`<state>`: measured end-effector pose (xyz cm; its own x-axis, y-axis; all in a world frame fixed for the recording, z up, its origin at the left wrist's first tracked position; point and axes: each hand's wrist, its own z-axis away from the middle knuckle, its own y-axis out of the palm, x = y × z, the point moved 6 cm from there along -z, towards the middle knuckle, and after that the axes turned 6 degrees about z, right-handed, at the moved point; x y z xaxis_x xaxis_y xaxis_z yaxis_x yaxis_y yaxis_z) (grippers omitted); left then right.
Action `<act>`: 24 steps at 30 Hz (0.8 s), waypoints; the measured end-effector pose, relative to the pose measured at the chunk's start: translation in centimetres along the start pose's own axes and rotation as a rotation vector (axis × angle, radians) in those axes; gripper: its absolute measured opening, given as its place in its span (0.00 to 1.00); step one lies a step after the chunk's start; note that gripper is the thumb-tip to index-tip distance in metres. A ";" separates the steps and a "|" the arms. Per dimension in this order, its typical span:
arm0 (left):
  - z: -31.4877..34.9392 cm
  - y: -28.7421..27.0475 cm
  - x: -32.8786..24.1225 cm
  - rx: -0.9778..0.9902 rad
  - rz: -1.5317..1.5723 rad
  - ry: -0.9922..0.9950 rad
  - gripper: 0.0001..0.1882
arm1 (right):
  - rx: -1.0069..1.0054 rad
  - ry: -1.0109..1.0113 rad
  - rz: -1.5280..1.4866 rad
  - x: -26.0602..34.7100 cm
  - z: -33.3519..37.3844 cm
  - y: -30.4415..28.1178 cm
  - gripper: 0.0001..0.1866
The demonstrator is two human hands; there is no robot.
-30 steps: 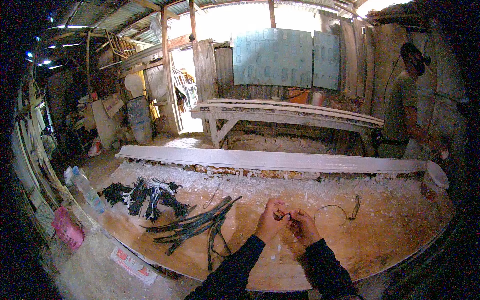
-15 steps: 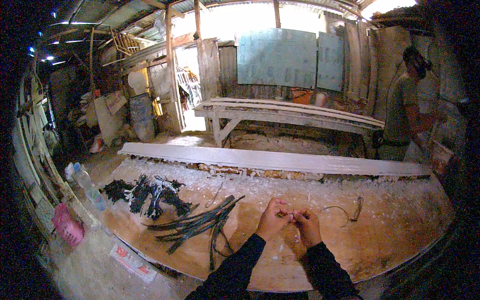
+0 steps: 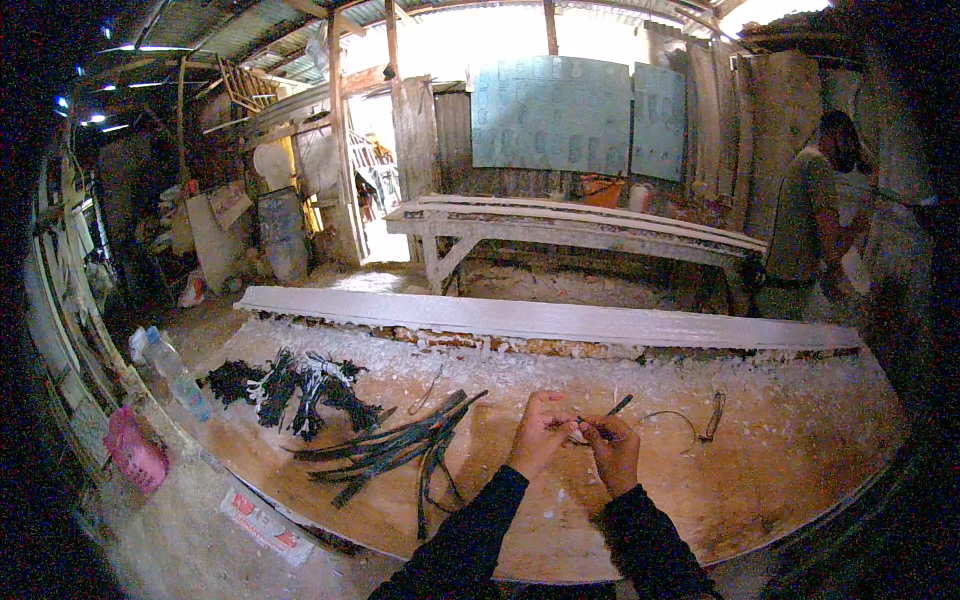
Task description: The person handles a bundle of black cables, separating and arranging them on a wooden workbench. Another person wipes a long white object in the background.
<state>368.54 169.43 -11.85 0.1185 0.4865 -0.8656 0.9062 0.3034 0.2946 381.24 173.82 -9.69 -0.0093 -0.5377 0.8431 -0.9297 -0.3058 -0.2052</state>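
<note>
2 hands (image 3: 578,445) pinching dark strip (image 3: 618,405), flat red-white package (image 3: 265,523) bench-left

- Rough workshop under a corrugated metal roof (image 3: 250,25), daylight entering through gaps above.
- Open doorway (image 3: 372,180) at rear, brightly lit from outside.
- Pale blue panels (image 3: 575,115) fixed to the back wall.
- Long wooden trestle bench (image 3: 570,225) across mid-room.
- White plank (image 3: 540,318) along the far edge of the plywood worktable (image 3: 800,470).
- Floor strewn with pale shavings (image 3: 560,285).
</note>
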 end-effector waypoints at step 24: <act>0.9 1.5 -3.3 0.023 -0.422 0.084 0.19 | 0.078 -0.218 0.368 2.9 0.0 0.0 0.08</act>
<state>369.91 167.53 -8.94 -0.2971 0.3886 -0.8722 0.8771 0.4720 -0.0885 381.24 172.28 -7.19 -0.2494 -0.7728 0.5836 -0.8482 -0.1165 -0.5168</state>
